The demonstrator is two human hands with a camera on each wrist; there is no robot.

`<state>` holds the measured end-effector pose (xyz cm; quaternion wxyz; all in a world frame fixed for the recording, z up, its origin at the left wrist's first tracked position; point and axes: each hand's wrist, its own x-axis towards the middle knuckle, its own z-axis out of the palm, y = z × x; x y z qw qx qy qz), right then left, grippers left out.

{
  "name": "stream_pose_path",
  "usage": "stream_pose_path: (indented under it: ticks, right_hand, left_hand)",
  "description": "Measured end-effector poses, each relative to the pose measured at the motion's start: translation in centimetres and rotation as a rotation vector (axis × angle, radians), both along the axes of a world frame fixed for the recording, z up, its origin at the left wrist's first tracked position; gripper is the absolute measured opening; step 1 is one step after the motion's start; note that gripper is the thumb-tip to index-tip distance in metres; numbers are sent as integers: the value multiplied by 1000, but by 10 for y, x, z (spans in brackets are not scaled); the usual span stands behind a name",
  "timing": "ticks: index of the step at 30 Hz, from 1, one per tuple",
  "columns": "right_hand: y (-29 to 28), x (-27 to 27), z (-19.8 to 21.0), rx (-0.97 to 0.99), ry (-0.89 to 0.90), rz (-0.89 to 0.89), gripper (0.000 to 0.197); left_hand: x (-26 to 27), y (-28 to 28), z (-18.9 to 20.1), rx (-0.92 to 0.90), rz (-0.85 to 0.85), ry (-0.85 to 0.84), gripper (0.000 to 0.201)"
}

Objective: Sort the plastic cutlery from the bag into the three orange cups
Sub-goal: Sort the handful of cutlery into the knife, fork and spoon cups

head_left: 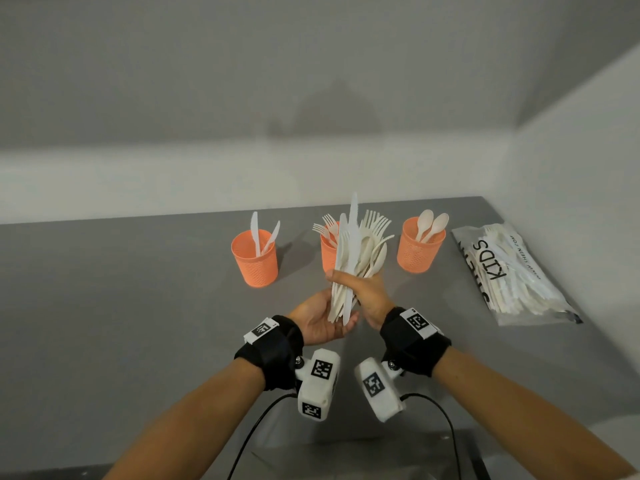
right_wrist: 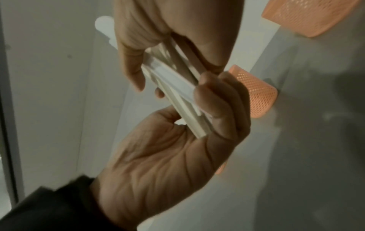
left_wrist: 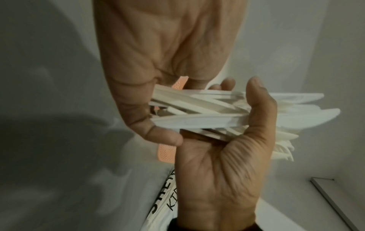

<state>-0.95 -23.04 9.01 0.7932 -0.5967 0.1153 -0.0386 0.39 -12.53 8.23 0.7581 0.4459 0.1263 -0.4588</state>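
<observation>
Three orange mesh cups stand in a row on the grey table. The left cup (head_left: 256, 261) holds two knives, the middle cup (head_left: 327, 256) holds forks, and the right cup (head_left: 420, 251) holds two spoons. In front of the middle cup, my right hand (head_left: 365, 289) grips a mixed bundle of white cutlery (head_left: 353, 244) upright around its handles. My left hand (head_left: 317, 317) is cupped palm-up around the handle ends below. Both wrist views show the bundle (left_wrist: 197, 121) (right_wrist: 169, 75) with fingers of both hands curled round it.
The clear bag (head_left: 516, 271) printed KIDS lies at the right by the side wall, with more cutlery inside. The back wall runs just behind the cups. Bare grey table (head_left: 138, 306) stretches to the left and in front of the hands.
</observation>
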Motion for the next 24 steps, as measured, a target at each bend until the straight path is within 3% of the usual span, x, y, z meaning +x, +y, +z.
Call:
stream_pose_path:
  ticks: [2,9,14,19,22,24]
  right_hand:
    - [-1,3,-4,25,68,89,48]
    - [-11,6,-2,143,71,243,36]
    - [-11,10,-4,-19,62,314,70]
    - [-22,18,-8,-60,66,430,27]
    - [-26,25,-8,-26,100,353,12]
    - [-30,30,-8,43,97,276,8]
  left_hand:
    - [-1,3,0,30,-43,-23,34]
    - [2,15,-6,-39,-52,-15,41]
    - [4,9,0,30,-111,-46,46]
    - [7,-5,5,47,-167,-67,54]
    - [11,-13,5,147,-166,-111,54]
    - [14,-17,7,307,-183,-204,42]
